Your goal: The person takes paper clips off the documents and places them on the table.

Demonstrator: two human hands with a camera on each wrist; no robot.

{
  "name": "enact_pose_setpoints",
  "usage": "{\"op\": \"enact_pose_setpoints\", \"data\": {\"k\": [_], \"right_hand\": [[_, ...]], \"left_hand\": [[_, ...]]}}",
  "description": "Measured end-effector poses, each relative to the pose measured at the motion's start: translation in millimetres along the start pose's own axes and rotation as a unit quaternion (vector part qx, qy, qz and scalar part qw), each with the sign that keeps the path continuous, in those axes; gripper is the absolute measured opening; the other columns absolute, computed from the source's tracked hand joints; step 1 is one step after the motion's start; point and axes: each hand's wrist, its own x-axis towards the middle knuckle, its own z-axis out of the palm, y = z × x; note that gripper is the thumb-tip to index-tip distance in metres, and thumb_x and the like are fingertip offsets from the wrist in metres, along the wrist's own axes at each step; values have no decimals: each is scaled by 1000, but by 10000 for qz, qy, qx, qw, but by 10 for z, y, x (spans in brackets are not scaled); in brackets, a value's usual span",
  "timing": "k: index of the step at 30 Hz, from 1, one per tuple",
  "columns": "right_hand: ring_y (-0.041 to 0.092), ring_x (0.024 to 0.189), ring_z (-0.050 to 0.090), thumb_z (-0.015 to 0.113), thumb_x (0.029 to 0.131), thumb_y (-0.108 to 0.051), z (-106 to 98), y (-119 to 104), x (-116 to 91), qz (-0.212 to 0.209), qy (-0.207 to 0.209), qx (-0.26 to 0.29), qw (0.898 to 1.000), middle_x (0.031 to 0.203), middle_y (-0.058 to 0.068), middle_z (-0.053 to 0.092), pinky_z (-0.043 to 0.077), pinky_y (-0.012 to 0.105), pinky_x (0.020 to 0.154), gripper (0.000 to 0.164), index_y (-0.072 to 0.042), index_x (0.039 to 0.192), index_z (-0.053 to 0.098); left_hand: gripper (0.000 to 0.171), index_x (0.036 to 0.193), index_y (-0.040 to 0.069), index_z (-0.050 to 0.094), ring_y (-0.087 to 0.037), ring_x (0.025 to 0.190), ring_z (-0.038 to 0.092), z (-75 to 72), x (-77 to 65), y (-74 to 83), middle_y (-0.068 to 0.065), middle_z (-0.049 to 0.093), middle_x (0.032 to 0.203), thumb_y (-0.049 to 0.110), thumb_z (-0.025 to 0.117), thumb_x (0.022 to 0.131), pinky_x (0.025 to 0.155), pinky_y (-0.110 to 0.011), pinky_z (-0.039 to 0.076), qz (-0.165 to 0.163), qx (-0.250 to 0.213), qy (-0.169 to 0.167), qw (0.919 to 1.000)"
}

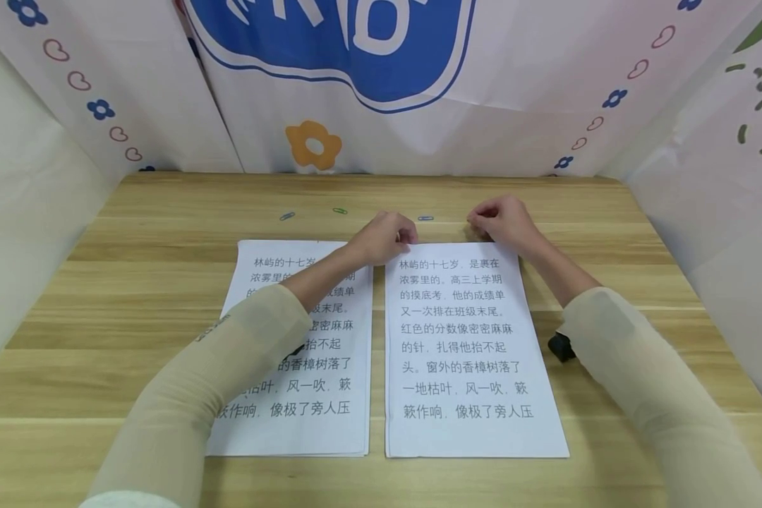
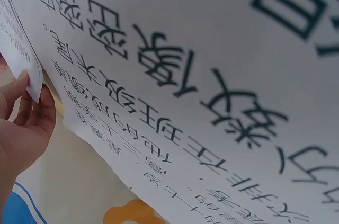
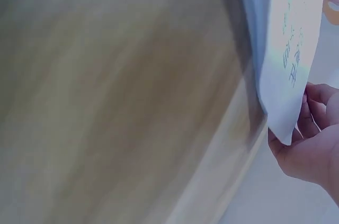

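Two stacks of printed sheets lie side by side: the left stack [image 1: 311,437] and the right stack [image 1: 470,437]. My left hand [image 1: 384,238] pinches the top left corner of the right stack; in the left wrist view the thumb [image 2: 21,83] lies on that corner. Beyond the right stack's top edge is my right hand [image 1: 503,222], its thumb and fingertips close together near the table. Whether anything is between them cannot be made out. In the right wrist view, the sheet's top right corner [image 3: 288,128] overlaps this hand. A blue paper clip [image 1: 425,218] lies between the hands.
Further left on the wooden table [image 1: 101,303] lie a green paper clip [image 1: 339,211] and another blue paper clip [image 1: 287,216]. A patterned white cloth [image 1: 482,134] hangs behind the table's back edge. A black object [image 1: 561,347] shows at the right sleeve.
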Motion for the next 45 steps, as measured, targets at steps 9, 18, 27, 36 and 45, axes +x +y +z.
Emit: {"op": "enact_pose_setpoints", "data": {"k": [9,18,27,36,45], "right_hand": [[17,77,62,64,103,-12,61,-2,121,74,49,76,9999,98,16,70,48,18,63,20,3,112,74],[14,72,61,64,102,-10,61,-9,167,69,86,141,9998,95,14,71,47,18,61,19,4,112,74],[14,74,61,65,103,-10,41,-12,201,318,77,173,9993,101,15,70,47,19,64,19,2,114,74],[13,74,62,66,102,-11,56,5,240,314,141,141,9993,103,17,70,48,18,64,20,3,114,74],[13,71,61,67,100,-8,78,47,281,-52,241,-495,9985,99,18,71,49,19,62,16,4,107,75]], "left_hand": [[14,99,1,76,-23,91,60,4,1,-13,-12,70,97,-9,66,95,85,-31,51,57,20,11,10000],[15,101,1,75,-23,92,61,1,-2,-1,-11,70,97,-8,66,95,85,-30,52,32,29,-3,10000],[14,101,2,76,-23,93,60,4,6,-9,-11,70,99,-7,66,96,86,-30,51,16,61,-15,10000],[14,101,2,75,-22,92,61,2,3,-3,-11,70,98,-7,65,96,86,-30,52,-31,156,-57,9999],[15,102,3,75,-22,93,60,7,5,-10,-10,70,98,-6,65,97,86,-30,51,-94,175,-89,9998]]}}
